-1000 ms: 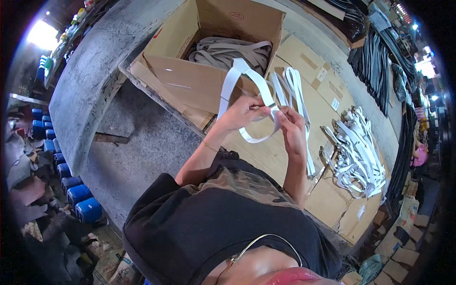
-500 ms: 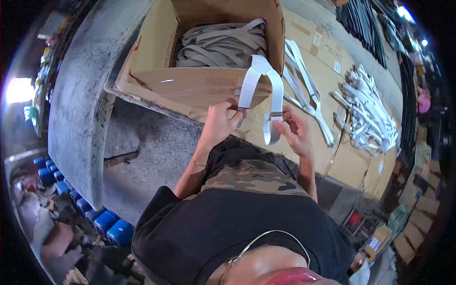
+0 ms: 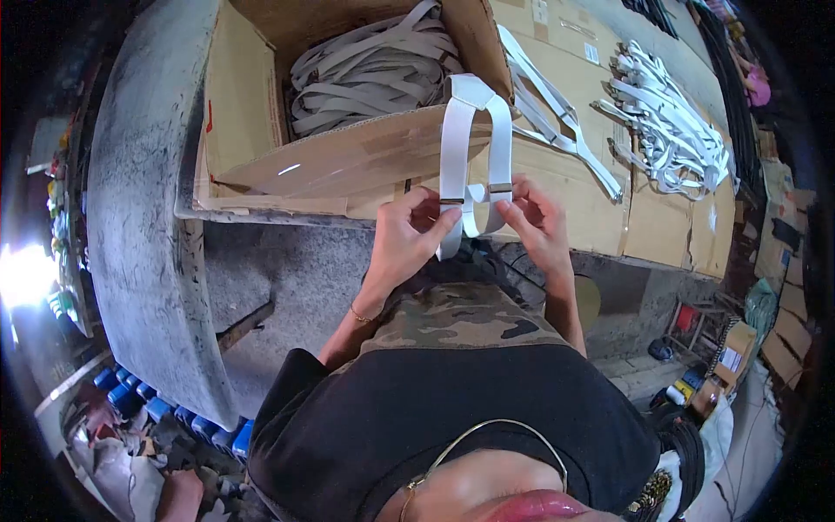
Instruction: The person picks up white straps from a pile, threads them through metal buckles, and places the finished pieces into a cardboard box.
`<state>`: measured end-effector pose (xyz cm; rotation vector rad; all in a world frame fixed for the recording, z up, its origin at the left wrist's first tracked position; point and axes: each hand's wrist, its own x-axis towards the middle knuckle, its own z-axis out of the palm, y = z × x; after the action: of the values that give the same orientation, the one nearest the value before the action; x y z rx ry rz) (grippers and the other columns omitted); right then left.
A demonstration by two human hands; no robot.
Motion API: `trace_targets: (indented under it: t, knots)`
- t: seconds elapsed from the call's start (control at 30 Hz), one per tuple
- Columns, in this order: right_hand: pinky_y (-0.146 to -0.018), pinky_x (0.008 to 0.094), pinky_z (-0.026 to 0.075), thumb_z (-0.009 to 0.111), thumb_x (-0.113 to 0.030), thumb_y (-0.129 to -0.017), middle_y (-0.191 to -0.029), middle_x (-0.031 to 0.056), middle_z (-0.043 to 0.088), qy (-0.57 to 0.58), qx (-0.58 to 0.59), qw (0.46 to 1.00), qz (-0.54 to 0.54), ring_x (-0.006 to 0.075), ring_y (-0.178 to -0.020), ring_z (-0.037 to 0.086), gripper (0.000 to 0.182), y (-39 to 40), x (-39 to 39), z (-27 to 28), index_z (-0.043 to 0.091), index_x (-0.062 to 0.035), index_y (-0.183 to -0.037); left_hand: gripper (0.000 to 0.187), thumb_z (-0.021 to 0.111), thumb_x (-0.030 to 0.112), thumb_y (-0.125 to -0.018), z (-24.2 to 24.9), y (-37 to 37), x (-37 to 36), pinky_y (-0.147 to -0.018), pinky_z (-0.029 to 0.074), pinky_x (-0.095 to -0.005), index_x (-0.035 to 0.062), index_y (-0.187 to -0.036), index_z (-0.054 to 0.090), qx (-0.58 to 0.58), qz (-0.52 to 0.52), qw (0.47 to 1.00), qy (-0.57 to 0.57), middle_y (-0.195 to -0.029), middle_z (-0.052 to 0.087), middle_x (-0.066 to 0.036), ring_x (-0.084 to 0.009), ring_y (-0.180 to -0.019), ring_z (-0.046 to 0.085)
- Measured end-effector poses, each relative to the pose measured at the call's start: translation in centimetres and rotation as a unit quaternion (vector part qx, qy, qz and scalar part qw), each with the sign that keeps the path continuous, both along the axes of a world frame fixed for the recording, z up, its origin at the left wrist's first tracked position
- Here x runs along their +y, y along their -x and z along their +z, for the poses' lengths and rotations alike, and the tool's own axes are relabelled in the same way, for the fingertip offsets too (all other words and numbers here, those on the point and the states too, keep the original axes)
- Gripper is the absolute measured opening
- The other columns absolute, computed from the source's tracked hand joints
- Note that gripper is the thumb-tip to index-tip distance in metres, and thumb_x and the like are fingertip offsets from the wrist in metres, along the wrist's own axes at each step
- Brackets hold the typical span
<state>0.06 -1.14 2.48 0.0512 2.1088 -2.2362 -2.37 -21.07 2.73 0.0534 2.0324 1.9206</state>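
Note:
A white elastic strap [image 3: 455, 150] with metal buckles hangs in a loop between my two hands, its joined top near the carton's front flap. My left hand [image 3: 407, 233] pinches the left band just at its buckle. On the other side my right hand [image 3: 537, 224] has its fingers closed on the right band beside the second buckle. Behind them stands an open cardboard box [image 3: 348, 161] holding a heap of pale straps [image 3: 374, 74]. To the right, another white strap [image 3: 565, 130] lies on flattened cardboard.
A pile of white straps with buckles [image 3: 665, 122] lies on the cardboard sheet [image 3: 652, 228] at the right. A grey tabletop [image 3: 143, 200] extends at the left, with blue containers [image 3: 126, 398] below. Part of a person in pink [image 3: 758, 86] shows at far right.
The view has shifted. Both hands still hold the strap; its two buckles are now closer to level, and the left band's lower end now shows below my left fingers.

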Motion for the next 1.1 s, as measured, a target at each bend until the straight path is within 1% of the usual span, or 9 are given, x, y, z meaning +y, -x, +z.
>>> trace_targets:
  t: [0.13, 0.23, 0.3, 0.33, 0.43, 0.47, 0.53, 0.67, 1.1]
  knots:
    - [-0.071, 0.0218, 0.044, 0.06, -0.002, -0.085, -0.102, 0.0077, 0.06, -0.046, 0.038, 0.998, -0.015, 0.0084, -0.085, 0.054, 0.007, -0.1, 0.4, -0.6, 0.056, 0.0032, -0.085, 0.019, 0.068, 0.01, -0.08, -0.8, 0.6, 0.2, -0.062, 0.049, -0.0248, -0.0045, -0.092, 0.063, -0.011, -0.02, 1.0, 0.012, -0.075, 0.065, -0.01, -0.011, -0.068, 0.061]
    - [-0.072, 0.0237, 0.045, 0.06, -0.005, -0.086, -0.105, 0.0088, 0.06, 0.032, -0.01, 0.999, -0.033, 0.0096, -0.085, 0.054, 0.009, -0.5, 0.3, 0.4, 0.056, 0.0026, -0.084, 0.015, 0.067, 0.007, -0.08, -0.5, 1.1, 1.1, -0.062, 0.048, -0.0255, -0.0034, -0.09, 0.063, 0.15, 0.02, 0.988, 0.04, -0.077, 0.063, -0.012, -0.0129, -0.069, 0.06]
    - [-0.073, 0.0247, 0.045, 0.06, -0.007, -0.087, -0.109, 0.0099, 0.058, 0.019, -0.004, 0.999, -0.05, 0.0105, -0.087, 0.054, 0.011, -0.8, 0.4, 0.7, 0.056, 0.0022, -0.084, 0.012, 0.065, 0.005, -0.08, 2.3, 1.6, 2.0, -0.063, 0.048, -0.0264, -0.0026, -0.089, 0.063, 0.496, 0.232, 0.804, 0.229, -0.08, 0.061, -0.013, -0.016, -0.069, 0.06]
    - [-0.075, 0.0256, 0.046, 0.059, -0.01, -0.087, -0.112, 0.0109, 0.057, 0.004, 0.001, 0.998, -0.066, 0.0115, -0.089, 0.054, 0.012, -0.7, 0.5, 0.9, 0.056, 0.0017, -0.084, 0.012, 0.065, 0.005, -0.08, 2.4, 1.4, 2.0, -0.063, 0.048, -0.0264, -0.0026, -0.089, 0.063, 0.501, 0.231, 0.803, 0.227, -0.08, 0.061, -0.013, -0.016, -0.069, 0.06]
    - [-0.08, 0.0262, 0.044, 0.059, -0.013, -0.088, -0.121, 0.0112, 0.051, 0.028, 0.048, 0.995, -0.087, 0.0134, -0.099, 0.053, 0.014, -0.7, 0.9, 0.7, 0.057, 0.0001, -0.084, 0.016, 0.061, 0.006, -0.085, 3.3, 0.5, 2.5, -0.073, 0.047, -0.0248, -0.0026, -0.099, 0.061, 0.254, -0.002, 0.965, 0.065, -0.09, 0.061, -0.012, -0.0153, -0.082, 0.058]
    - [-0.08, 0.0262, 0.044, 0.059, -0.013, -0.088, -0.121, 0.0112, 0.051, 0.03, 0.051, 0.995, -0.083, 0.0134, -0.099, 0.053, 0.014, -0.7, 1.1, 0.8, 0.057, 0.0001, -0.084, 0.016, 0.061, 0.006, -0.085, 2.7, 0.6, 3.3, -0.073, 0.047, -0.0248, -0.0026, -0.099, 0.061, 0.257, 0.002, 0.964, 0.067, -0.09, 0.061, -0.012, -0.0153, -0.082, 0.058]
    - [-0.084, 0.0266, 0.042, 0.059, -0.012, -0.088, -0.126, 0.0104, 0.047, 0.076, 0.038, 0.995, -0.049, 0.0147, -0.108, 0.05, 0.013, -0.7, 1.5, 1.1, 0.058, -0.0008, -0.082, 0.036, 0.057, 0.025, -0.092, 0.8, 1.4, 4.7, -0.079, 0.044, -0.0259, -0.0029, -0.114, 0.057, -0.011, -0.112, 0.983, -0.148, -0.102, 0.062, -0.007, -0.0133, -0.09, 0.054]
    - [-0.088, 0.0279, 0.04, 0.062, -0.011, -0.086, -0.126, 0.0099, 0.047, 0.087, 0.014, 0.995, -0.048, 0.0163, -0.112, 0.049, 0.012, -0.8, 2.6, 1.2, 0.059, -0.0007, -0.08, 0.044, 0.053, 0.033, -0.094, -0.2, 2.9, 6.2, -0.08, 0.043, -0.0244, -0.0016, -0.12, 0.054, 0.059, -0.172, 0.976, -0.12, -0.105, 0.061, -0.004, -0.0113, -0.092, 0.054]
    - [-0.093, 0.0308, 0.037, 0.065, -0.009, -0.083, -0.129, 0.0122, 0.049, 0.277, -0.087, 0.957, 0.003, 0.0192, -0.114, 0.049, 0.015, 0.2, 5.4, 1.5, 0.061, 0.0013, -0.073, 0.04, 0.079, 0.018, -0.071, -2.0, 5.9, 7.4, -0.087, 0.044, -0.0298, 0.0005, -0.104, 0.064, -0.005, -0.255, 0.943, -0.215, -0.102, 0.064, -0.003, -0.0122, -0.096, 0.055]
